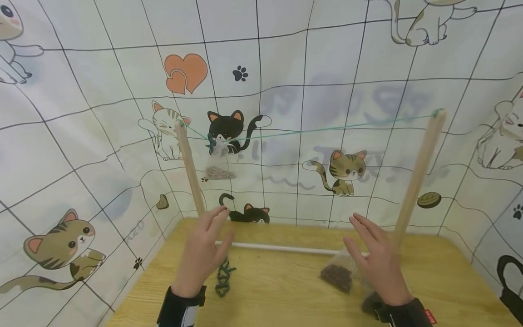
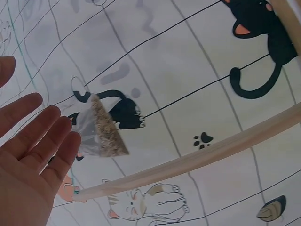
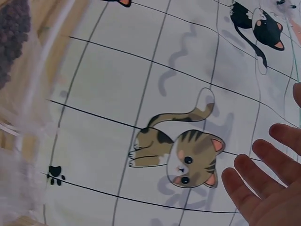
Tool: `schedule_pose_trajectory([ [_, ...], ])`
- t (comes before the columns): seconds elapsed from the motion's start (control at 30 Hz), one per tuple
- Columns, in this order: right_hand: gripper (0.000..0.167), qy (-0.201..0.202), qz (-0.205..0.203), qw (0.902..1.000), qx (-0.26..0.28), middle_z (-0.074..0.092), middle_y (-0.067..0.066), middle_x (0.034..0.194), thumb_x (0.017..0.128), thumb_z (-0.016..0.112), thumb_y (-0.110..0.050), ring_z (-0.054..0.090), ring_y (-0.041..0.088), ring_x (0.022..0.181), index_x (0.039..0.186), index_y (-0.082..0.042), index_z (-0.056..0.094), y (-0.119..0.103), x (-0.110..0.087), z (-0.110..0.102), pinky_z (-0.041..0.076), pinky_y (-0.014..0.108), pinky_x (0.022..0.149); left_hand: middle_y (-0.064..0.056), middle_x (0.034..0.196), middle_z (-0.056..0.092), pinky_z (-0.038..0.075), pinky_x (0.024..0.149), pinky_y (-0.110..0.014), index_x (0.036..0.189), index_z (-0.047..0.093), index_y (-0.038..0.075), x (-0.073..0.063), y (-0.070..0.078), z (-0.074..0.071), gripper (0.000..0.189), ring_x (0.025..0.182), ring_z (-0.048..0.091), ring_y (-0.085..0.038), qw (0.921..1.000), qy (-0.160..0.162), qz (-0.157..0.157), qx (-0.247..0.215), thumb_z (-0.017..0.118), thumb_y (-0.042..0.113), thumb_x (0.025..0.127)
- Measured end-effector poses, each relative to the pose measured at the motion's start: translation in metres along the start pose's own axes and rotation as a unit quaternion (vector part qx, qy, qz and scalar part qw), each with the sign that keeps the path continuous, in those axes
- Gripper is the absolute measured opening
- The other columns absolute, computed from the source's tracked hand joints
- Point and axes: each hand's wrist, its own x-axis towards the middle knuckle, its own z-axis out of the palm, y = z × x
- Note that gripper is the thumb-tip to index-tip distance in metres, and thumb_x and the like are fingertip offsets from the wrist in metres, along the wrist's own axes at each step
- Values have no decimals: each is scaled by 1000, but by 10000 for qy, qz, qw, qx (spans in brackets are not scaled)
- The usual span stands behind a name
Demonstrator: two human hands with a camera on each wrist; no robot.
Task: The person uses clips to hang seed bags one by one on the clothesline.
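My left hand (image 1: 204,252) is raised above the table's left side, fingers extended, holding nothing. My right hand (image 1: 380,263) is held up on the other side, also with empty, extended fingers. From a green string (image 1: 306,131) hangs a clear bag (image 1: 220,171) of pale dried bits, fastened by a dark green clip (image 1: 211,143); the left wrist view shows this bag (image 2: 109,134) beyond the fingertips. Beside my left wrist lies a small heap of dark green clips (image 1: 223,279). A bag of dark reddish-brown pieces (image 1: 337,275) lies left of my right hand. Another dark-filled bag (image 1: 369,303) is partly hidden by my right wrist.
Two wooden posts, left (image 1: 189,168) and right (image 1: 421,170), carry the string between their tops. A white rod (image 1: 282,248) runs low between them across the wooden table (image 1: 278,299). Behind hangs a cat-printed cloth (image 1: 282,190). A black looped object (image 1: 510,281) is at the right edge.
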Motion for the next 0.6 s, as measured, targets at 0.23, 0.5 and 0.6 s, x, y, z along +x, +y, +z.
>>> schedule_pose_trajectory([
  [0.23, 57, -416, 796, 9955, -313, 57, 20, 144, 89, 77, -4, 53, 43, 127, 143, 0, 58, 2, -32, 18, 41, 22, 106, -21, 132, 64, 54, 95, -55, 132, 65, -2, -38, 3, 20, 51, 119, 62, -40, 9981, -411, -455, 114, 81, 15, 86],
  [0.5, 54, -713, 986, 9916, -442, 59, 22, 139, 89, 79, -6, 59, 46, 121, 138, 4, 61, 3, -50, 40, 53, 61, 86, -22, 129, 65, 55, 94, -55, 128, 67, -3, -58, 0, 32, 47, 116, 64, -41, 9960, -555, -691, 111, 82, 16, 87],
  [0.6, 54, -737, 861, 9927, -410, 62, 24, 134, 86, 80, -4, 63, 46, 116, 136, 5, 62, 0, -52, 49, 56, 59, 82, -23, 125, 66, 57, 91, -53, 127, 68, -2, -62, -2, 34, 46, 112, 65, -38, 9943, -662, -824, 145, 83, 15, 87],
])
